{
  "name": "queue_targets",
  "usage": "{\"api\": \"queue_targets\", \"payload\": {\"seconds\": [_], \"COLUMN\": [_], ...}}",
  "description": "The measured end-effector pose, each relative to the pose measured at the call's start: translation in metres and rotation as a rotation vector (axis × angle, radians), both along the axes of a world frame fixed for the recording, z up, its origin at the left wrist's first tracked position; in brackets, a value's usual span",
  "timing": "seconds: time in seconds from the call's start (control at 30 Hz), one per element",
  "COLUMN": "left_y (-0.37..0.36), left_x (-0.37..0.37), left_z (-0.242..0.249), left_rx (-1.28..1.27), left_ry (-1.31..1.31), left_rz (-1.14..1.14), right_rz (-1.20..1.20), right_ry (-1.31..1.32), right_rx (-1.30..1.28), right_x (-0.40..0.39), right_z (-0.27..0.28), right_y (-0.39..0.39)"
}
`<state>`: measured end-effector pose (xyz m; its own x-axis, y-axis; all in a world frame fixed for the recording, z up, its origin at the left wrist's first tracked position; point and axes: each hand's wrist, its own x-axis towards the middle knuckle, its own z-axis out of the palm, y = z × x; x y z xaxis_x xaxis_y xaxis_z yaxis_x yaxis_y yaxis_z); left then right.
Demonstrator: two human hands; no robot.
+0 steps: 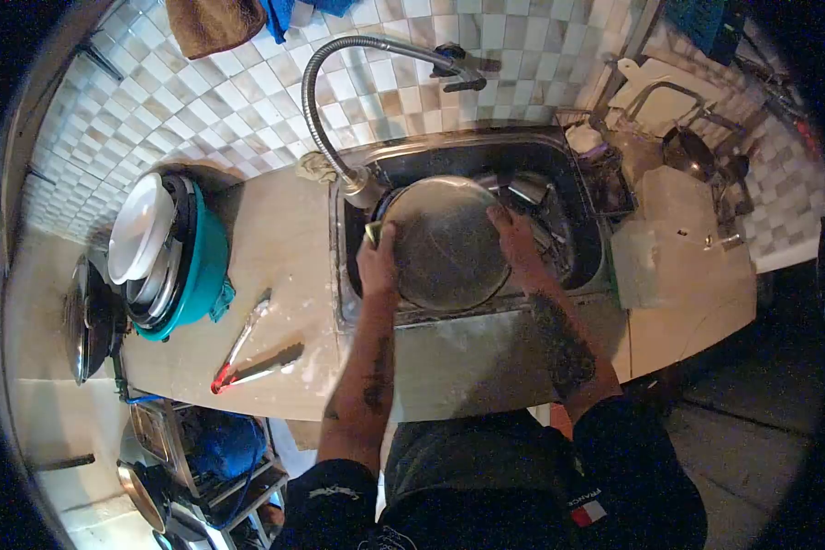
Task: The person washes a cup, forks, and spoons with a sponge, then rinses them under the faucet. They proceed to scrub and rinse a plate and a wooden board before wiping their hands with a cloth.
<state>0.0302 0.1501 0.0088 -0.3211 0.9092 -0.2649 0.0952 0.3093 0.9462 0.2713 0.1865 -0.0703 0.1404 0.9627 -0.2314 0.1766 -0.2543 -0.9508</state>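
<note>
Over the sink (588,275) I hold a large round metal pan (449,243), its broad greyish face tilted up toward me. My left hand (377,261) is closed at the pan's left edge, with a small yellow-green piece, which looks like a sponge (373,232), at its fingers. On the opposite side, my right hand (517,240) grips the upper right rim, thumb on the face and the other fingers mostly hidden. Several metal utensils and dishes (530,188) lie in the basin behind and to the right of the pan.
A flexible-neck faucet (313,92) arches over the basin. Left on the counter are red-and-metal tongs (238,346) and a teal basin (206,266) stacked with dishes, including a white bowl (142,229). A small pot (687,154) and a cutting board (655,92) stand at the right.
</note>
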Motion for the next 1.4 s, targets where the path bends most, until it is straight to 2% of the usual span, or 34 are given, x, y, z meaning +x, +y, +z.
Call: {"api": "queue_targets", "payload": {"seconds": [0.03, 0.1, 0.17, 0.2, 0.27, 0.3, 0.37, 0.4, 0.43, 0.5, 0.53, 0.6, 0.7, 0.77, 0.83, 0.87, 0.9, 0.97, 1.0, 1.1, 1.2, 1.27, 1.33, 1.4], "left_y": [-0.011, -0.03, -0.04, -0.039, -0.03, -0.026, -0.019, -0.017, -0.015, -0.01, -0.011, -0.011, -0.008, -0.004, -0.026, -0.02, -0.022, -0.02, -0.007, -0.01, 0.004, -0.018, -0.011, 0.019], "left_x": [0.016, 0.048, 0.068, 0.076, 0.068, 0.054, 0.018, 0.001, -0.018, -0.049, -0.06, -0.061, -0.027, -0.012, 0.023, 0.015, 0.009, -0.006, 0.006, 0.047, 0.077, 0.068, 0.044, 0.016], "left_z": [-0.009, -0.073, -0.1, -0.083, -0.102, -0.109, -0.115, -0.128, -0.145, -0.146, -0.137, -0.103, -0.086, -0.118, -0.062, -0.097, -0.094, -0.082, -0.087, -0.082, -0.057, -0.06, -0.056, -0.048], "left_rx": [0.073, 0.145, 0.117, 0.103, 0.168, 0.169, 0.171, 0.17, 0.17, 0.15, 0.124, 0.18, 0.21, 0.082, 0.123, 0.17, 0.299, 0.569, 0.598, 0.569, 0.668, 0.55, 0.365, 0.091], "left_ry": [-0.191, -0.404, -0.376, -0.321, -0.512, -0.526, -0.548, -0.389, -0.23, -0.079, -0.089, -0.305, -0.583, -0.139, 0.017, 0.368, 0.526, 0.834, 0.982, 0.912, 0.877, 0.821, 0.855, 0.974], "left_rz": [0.11, 0.126, 0.062, 0.069, 0.107, 0.173, 0.3, 0.29, 0.28, 0.21, 0.151, 0.019, 0.27, 0.319, 0.191, 0.312, 0.206, 0.0, -0.076, -0.525, -0.692, -0.821, -0.862, -0.818], "right_rz": [-0.035, -0.12, -0.399, -0.543, -0.365, -0.275, -0.088, 0.011, 0.097, 0.27, 0.241, 0.177, 0.087, -0.003, -0.113, -0.189, -0.264, -0.201, -0.166, -0.19, -0.179, -0.116, -0.082, -0.07], "right_ry": [0.028, 0.081, 0.352, 0.489, 0.387, 0.336, 0.432, 0.477, 0.471, 0.454, 0.454, 0.444, 0.416, 0.276, 0.221, 0.234, 0.245, 0.248, 0.249, -0.115, 0.468, -0.007, -0.2, -0.118], "right_rx": [0.016, 0.035, 0.117, 0.167, 0.091, 0.057, 0.096, 0.117, 0.029, -0.144, -0.193, -0.292, -0.443, -0.097, -0.081, -0.254, -0.427, -0.138, 0.008, 0.286, -0.073, 0.281, 0.432, 0.355], "right_x": [-0.003, -0.014, -0.054, -0.066, -0.063, -0.062, -0.064, -0.062, -0.054, -0.038, -0.041, -0.048, -0.058, -0.07, -0.074, -0.07, -0.068, -0.06, -0.059, -0.061, -0.05, -0.041, -0.022, -0.017], "right_z": [0.004, 0.011, -0.025, -0.037, -0.034, -0.029, -0.074, -0.091, -0.081, -0.039, -0.027, -0.004, 0.015, -0.048, -0.042, 0.013, 0.045, 0.025, 0.012, -0.026, 0.018, -0.008, -0.031, -0.023], "right_y": [0.002, -0.007, -0.015, -0.015, -0.023, -0.025, -0.025, -0.025, -0.025, -0.024, -0.021, -0.008, 0.006, 0.0, -0.004, -0.017, -0.028, -0.038, -0.042, -0.043, -0.053, -0.051, -0.05, -0.061]}}
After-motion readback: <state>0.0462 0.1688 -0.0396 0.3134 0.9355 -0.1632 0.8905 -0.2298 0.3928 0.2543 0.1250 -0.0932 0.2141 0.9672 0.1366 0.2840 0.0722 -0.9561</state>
